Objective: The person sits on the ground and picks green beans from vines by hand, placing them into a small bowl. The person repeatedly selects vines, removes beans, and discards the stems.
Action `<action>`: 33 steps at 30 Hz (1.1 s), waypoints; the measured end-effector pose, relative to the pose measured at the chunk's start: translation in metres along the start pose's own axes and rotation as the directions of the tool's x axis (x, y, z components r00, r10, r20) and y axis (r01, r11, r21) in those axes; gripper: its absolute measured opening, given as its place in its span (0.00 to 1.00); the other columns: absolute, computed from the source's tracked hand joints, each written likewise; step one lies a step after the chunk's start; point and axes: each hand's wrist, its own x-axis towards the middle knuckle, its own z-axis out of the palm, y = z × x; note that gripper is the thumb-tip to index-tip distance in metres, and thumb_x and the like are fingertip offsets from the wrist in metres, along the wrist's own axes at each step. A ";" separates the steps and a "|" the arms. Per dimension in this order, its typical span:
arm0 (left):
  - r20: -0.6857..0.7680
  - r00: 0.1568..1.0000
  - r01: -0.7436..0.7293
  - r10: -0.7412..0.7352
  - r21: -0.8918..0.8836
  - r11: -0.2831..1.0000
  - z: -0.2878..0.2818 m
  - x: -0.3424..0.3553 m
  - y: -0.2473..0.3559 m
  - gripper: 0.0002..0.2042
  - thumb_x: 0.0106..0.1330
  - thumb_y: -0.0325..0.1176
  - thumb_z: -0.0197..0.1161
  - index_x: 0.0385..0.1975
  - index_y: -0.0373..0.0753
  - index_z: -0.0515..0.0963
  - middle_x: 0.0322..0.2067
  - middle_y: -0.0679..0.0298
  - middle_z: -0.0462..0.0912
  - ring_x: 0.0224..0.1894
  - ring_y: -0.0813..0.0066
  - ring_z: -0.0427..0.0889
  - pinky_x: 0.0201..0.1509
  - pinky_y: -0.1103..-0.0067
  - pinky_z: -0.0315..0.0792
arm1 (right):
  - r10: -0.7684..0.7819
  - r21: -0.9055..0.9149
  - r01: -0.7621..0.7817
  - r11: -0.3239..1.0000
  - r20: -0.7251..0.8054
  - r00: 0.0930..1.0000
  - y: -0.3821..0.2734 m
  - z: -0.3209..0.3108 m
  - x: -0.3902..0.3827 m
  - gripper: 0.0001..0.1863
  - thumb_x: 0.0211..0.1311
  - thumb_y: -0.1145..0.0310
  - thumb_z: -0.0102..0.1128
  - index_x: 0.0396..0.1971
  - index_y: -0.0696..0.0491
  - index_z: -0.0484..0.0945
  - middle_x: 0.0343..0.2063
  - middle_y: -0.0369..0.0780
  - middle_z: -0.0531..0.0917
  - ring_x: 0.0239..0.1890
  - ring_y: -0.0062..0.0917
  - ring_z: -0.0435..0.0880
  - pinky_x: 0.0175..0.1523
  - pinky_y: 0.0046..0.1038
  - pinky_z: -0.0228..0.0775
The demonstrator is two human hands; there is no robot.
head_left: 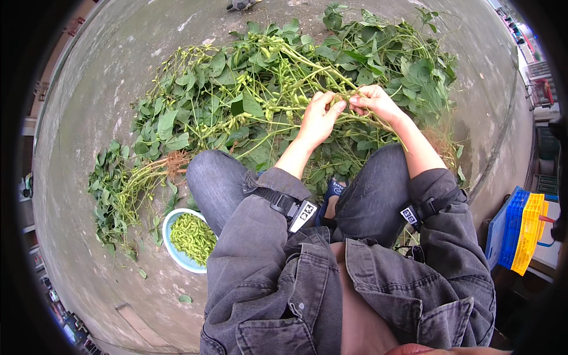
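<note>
Both of my hands are raised over a heap of uprooted leafy bean plants [195, 100]. My left hand [319, 121] is closed on a green stem with pods [310, 68], its thumb pointing up. Close to its right, my right hand [378, 106] grips the same bunch, with thumb and fingertips pinched around a part mostly hidden by them. Pale green pods and broad leaves surround both hands. At the lower left, a light blue basin [172, 242] holds a pile of picked green pods [194, 236].
I sit low on a concrete floor [94, 236], knees bent under the plants. More plants with roots [176, 163] lie left of my left knee. Blue [509, 231] and yellow [529, 236] plastic crates stand at the right. A small grey object [239, 5] sits at the top edge.
</note>
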 end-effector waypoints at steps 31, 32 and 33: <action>0.364 0.838 0.495 -0.406 -0.196 0.847 -0.020 -0.008 0.007 0.17 0.69 0.43 0.50 0.22 0.38 0.76 0.19 0.68 0.76 0.18 0.84 0.68 0.19 0.86 0.60 | -0.086 -0.164 0.084 0.983 -0.010 0.996 -0.004 0.041 0.013 0.08 0.61 0.66 0.53 0.31 0.56 0.72 0.23 0.34 0.78 0.29 0.18 0.77 0.37 0.22 0.70; 0.349 0.841 0.499 -0.413 -0.205 0.842 -0.017 -0.006 0.010 0.17 0.68 0.43 0.49 0.22 0.38 0.76 0.19 0.68 0.76 0.17 0.84 0.68 0.19 0.86 0.60 | -0.089 -0.206 0.077 0.976 -0.050 0.995 -0.003 0.043 0.013 0.10 0.63 0.63 0.54 0.31 0.56 0.72 0.22 0.34 0.78 0.28 0.18 0.76 0.36 0.22 0.70; 0.354 0.830 0.517 -0.431 -0.197 0.833 -0.015 -0.006 0.013 0.18 0.68 0.43 0.49 0.22 0.38 0.76 0.19 0.68 0.76 0.17 0.84 0.68 0.19 0.86 0.60 | -0.104 -0.252 0.082 0.964 -0.075 0.992 -0.003 0.045 0.014 0.13 0.64 0.61 0.54 0.32 0.57 0.73 0.22 0.35 0.78 0.27 0.18 0.76 0.36 0.22 0.69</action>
